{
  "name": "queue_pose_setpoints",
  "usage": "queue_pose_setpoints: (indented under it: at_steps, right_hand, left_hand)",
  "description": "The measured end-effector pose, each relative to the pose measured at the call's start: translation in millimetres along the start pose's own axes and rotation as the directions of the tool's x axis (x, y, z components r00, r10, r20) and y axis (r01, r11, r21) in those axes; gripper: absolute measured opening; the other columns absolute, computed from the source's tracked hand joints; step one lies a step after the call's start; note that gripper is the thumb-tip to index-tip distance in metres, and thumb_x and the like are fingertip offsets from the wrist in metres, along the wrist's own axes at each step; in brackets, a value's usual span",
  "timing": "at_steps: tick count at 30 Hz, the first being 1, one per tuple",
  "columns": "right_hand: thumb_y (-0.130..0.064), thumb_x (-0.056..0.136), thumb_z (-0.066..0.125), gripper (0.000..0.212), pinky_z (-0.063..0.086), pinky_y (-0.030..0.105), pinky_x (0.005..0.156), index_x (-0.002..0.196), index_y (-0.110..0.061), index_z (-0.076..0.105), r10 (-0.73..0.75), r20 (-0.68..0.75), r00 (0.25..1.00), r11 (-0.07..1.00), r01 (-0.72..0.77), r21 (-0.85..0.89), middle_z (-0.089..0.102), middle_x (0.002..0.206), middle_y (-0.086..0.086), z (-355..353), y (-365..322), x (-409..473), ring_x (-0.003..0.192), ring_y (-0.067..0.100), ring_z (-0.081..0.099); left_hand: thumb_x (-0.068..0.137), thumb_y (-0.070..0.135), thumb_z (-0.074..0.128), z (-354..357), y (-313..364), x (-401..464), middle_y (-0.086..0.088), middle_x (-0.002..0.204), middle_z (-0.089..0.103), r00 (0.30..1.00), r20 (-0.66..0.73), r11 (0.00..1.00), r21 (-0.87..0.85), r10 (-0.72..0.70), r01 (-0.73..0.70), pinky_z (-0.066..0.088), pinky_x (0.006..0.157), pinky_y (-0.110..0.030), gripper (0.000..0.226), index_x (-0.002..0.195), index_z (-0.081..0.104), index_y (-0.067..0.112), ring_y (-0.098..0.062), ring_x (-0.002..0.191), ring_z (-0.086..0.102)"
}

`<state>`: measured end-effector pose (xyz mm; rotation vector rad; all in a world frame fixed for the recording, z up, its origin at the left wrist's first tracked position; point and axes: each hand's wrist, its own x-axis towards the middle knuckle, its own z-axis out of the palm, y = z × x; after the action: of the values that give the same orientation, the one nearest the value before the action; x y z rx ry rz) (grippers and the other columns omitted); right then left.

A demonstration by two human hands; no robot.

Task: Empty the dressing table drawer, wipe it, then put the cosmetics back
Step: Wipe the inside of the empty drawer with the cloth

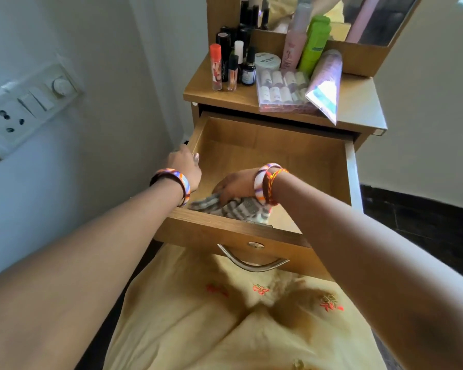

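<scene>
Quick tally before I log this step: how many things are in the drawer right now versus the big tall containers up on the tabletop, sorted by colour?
In the drawer: striped cloth: 1, under the right hand; no cosmetics visible.
Tall containers on the tabletop:
Pink bottle: 1
Green bottle: 1
Lilac tube: 1
Total: 4
Left hand rests on the drawer's left wall.

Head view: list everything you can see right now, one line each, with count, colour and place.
drawer: one, light wood, pulled open, no cosmetics visible inside
cloth: one, grey-white striped, near front of drawer floor
cosmetics: many, mixed colours, on tabletop
green bottle: one, standing at the mirror base
pink tube: one, lying at right of tabletop
switch panel: one, white, left wall
left hand: on drawer's left side wall
right hand: on the cloth
</scene>
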<state>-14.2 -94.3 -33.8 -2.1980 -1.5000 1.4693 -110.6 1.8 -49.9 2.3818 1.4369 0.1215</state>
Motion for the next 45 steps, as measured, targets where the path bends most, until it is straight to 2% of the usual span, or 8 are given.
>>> queue_pose_setpoints:
  at_steps: [3,6,11,14,19,24,30,45]
  right_hand:
    - [-0.014,0.085,0.06,0.042,0.054,0.017,0.05,0.044,-0.002,0.062,0.182,-0.078,0.98,0.958,-0.159,0.238,0.061,0.04,0.006,-24.3,50.9,-27.2,0.034,0.009,0.058]
    - [-0.05,0.026,0.09,0.061,0.045,0.011,0.036,0.013,-0.015,0.041,0.319,-0.438,0.84,0.679,0.12,0.725,0.041,0.019,-0.009,-48.6,89.8,-61.0,0.015,0.003,0.04]
    - [-0.019,0.056,0.085,0.02,0.054,0.017,0.046,0.07,-0.01,0.074,-0.122,-0.154,0.981,0.619,0.196,0.761,0.07,0.059,0.003,-57.1,101.4,-105.0,0.048,0.009,0.066]
    - [-0.028,0.04,0.092,0.042,0.057,0.021,0.053,0.077,-0.015,0.076,-0.294,-0.342,0.893,0.372,0.436,0.819,0.073,0.07,0.003,-51.7,114.0,-106.6,0.059,0.01,0.07]
    - [-0.02,0.05,0.089,0.056,0.06,0.029,0.069,0.102,-0.011,0.069,-0.359,-0.517,0.777,0.104,0.584,0.805,0.073,0.09,0.006,-38.7,105.1,-92.8,0.078,0.016,0.072]
    - [-0.024,0.056,0.087,0.056,0.059,0.03,0.073,0.104,-0.01,0.063,-0.332,-0.575,0.747,0.148,0.644,0.751,0.071,0.096,0.006,-35.5,96.7,-86.3,0.083,0.016,0.07]
    - [-0.013,0.076,0.072,0.01,0.055,0.02,0.058,0.082,-0.016,0.065,-0.065,-0.703,0.708,0.238,0.695,0.679,0.07,0.074,-0.003,-35.6,87.1,-93.8,0.063,0.007,0.066]
    - [0.008,0.088,0.048,0.028,0.05,0.015,0.044,0.098,-0.017,0.054,0.335,-0.82,0.464,0.359,0.742,0.566,0.061,0.086,0.001,-82.6,104.9,-130.4,0.06,0.004,0.063]
  left_hand:
    - [0.099,0.021,0.038,-2.3,1.1,-3.6,-0.023,0.136,0.042,0.996,-0.075,0.998,0.028,0.052,-0.05,0.043,0.092,-0.038,0.039,0.13,0.04,-0.003,-0.036,0.122,0.046]
    - [0.094,0.02,0.05,-0.7,-0.9,2.5,-0.019,0.139,0.04,0.958,-0.206,0.979,0.065,0.201,-0.191,0.042,0.096,-0.042,0.039,0.128,0.044,0.002,-0.035,0.124,0.043]
    - [0.09,0.024,0.057,-3.2,22.2,2.0,-0.01,0.115,0.058,0.943,-0.094,0.914,-0.232,0.319,-0.332,0.045,0.088,-0.034,0.022,0.105,0.063,0.01,-0.025,0.104,0.055]
    - [0.094,0.039,0.045,-14.4,55.5,-15.4,-0.01,0.101,0.064,0.91,0.284,0.726,-0.688,0.301,-0.025,0.042,0.075,-0.025,0.034,0.1,0.062,0.01,-0.016,0.08,0.056]
    - [0.082,0.073,0.025,-10.6,79.3,-36.2,-0.023,0.119,0.062,0.683,0.614,0.591,-0.739,0.394,0.323,0.013,0.115,-0.047,0.084,0.133,0.049,0.011,-0.027,0.104,0.059]
    - [0.066,0.052,0.063,-17.4,95.4,-40.5,-0.008,0.099,0.073,0.681,0.421,0.15,-0.895,0.6,0.421,0.054,0.088,-0.037,0.061,0.109,0.063,0.01,-0.022,0.092,0.07]
    - [0.075,-0.002,0.069,-20.7,95.1,-33.8,-0.006,0.094,0.07,0.847,0.354,0.371,-0.906,0.398,0.205,0.052,0.089,-0.033,0.022,0.093,0.065,0.009,-0.021,0.09,0.065]
    - [0.079,0.004,0.07,-20.1,191.9,-12.1,-0.007,0.116,0.046,0.89,0.075,0.47,-0.867,0.451,-0.165,0.045,0.083,-0.024,0.059,0.124,0.033,0.007,-0.017,0.106,0.049]
